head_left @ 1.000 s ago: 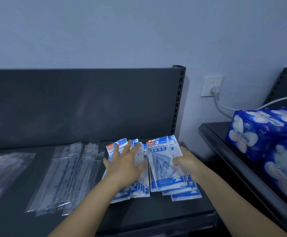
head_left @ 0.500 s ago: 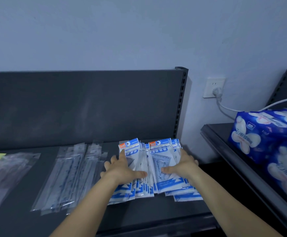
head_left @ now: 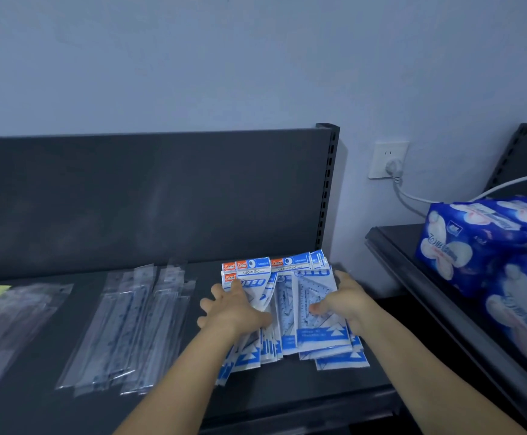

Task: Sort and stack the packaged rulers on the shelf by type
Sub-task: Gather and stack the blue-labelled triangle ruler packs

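Both hands on two fanned piles of blue ruler packs at the shelf's right end.
Left hand lies spread flat; right hand has its thumb on top and fingers straight along the edge. Clear ruler sleeves lie just left, and two tissue packs sit to the right.

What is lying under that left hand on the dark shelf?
The left hand rests on a fanned pile of blue-and-white packs marked GEOMETRIC, their tops and bottoms sticking out. The hand covers their middles, so their contents there cannot be seen.

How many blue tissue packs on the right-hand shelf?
2: the farther tissue pack at the back, the nearer tissue pack in front; both cut by the right edge, more may be hidden.
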